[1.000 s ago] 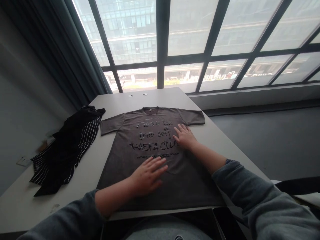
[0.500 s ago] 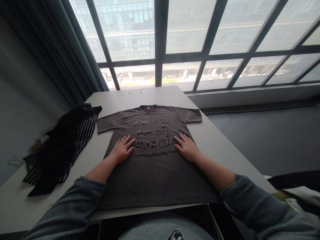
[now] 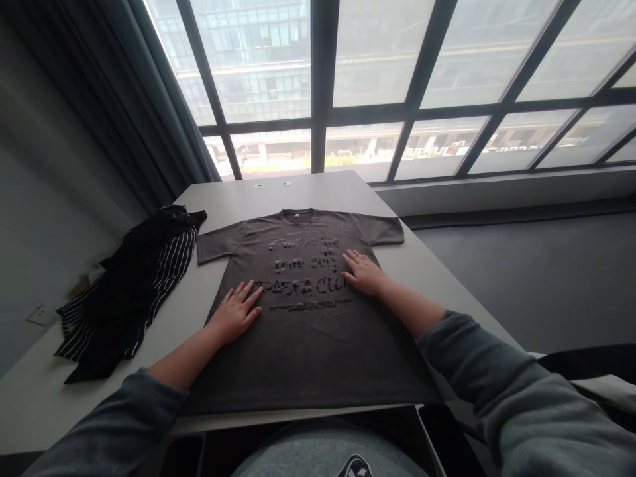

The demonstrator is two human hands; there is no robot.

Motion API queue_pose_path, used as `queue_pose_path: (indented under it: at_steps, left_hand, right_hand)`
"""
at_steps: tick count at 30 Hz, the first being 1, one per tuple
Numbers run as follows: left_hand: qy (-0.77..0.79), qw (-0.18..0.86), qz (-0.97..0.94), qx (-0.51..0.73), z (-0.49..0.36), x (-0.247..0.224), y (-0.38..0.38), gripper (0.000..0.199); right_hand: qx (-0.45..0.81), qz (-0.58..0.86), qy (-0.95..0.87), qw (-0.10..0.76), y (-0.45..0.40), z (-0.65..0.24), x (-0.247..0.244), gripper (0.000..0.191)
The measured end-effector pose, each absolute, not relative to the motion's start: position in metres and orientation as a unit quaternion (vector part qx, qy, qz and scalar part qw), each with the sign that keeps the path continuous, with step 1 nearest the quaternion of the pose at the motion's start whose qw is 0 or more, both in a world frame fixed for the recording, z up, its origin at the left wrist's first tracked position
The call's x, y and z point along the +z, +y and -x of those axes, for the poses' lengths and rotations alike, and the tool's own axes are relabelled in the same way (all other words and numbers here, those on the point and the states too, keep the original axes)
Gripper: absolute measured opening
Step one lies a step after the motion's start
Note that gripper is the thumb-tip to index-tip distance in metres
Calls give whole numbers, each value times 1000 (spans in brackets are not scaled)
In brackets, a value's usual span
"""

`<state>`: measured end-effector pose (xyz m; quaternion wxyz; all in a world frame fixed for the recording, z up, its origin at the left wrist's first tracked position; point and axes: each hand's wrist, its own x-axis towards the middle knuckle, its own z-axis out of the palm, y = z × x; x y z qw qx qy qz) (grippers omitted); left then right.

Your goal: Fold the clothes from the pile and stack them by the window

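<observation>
A dark grey T-shirt (image 3: 308,358) with black lettering across its chest lies spread out on the white table, collar toward the window and hem along the near edge. Flat on its left side, beside the lettering, rests my left hand (image 3: 235,311), fingers spread. My right hand (image 3: 364,273) lies on the shirt's right side, a bit farther up, with its fingers stretched over the end of the print. Neither hand grips the cloth. Both sleeves of the shirt point outward, and a faint crease crosses its lower middle.
A black garment with white stripes (image 3: 134,285) lies crumpled on the left of the white table (image 3: 447,298). Beyond the table stand a large window (image 3: 368,59) and a dark curtain (image 3: 163,106). A wall socket (image 3: 40,315) shows at far left.
My right hand has slid up the shirt, away from me. My left hand has shifted slightly down and to the left. The shirt lies much as before.
</observation>
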<state>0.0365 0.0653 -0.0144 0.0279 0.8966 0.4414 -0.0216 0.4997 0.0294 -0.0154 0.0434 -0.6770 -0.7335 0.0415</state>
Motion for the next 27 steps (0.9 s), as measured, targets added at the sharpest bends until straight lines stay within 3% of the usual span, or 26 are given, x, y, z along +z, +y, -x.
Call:
queue_pose_path:
  at_steps: [12,20,27]
  left_hand:
    - [400,-17,-915,48,30,-33,-43,64]
    - [396,-2,-918,23,32,-24,-57,62]
    - [392,-3,-920,15,34,-23,-61,65]
  right_hand:
    - [38,688,-724,9,31,-498,-17,77]
    - [84,514,-851,70,-99,-413,-6,76]
    - [165,547,-819,61,-139,-417,-5,72]
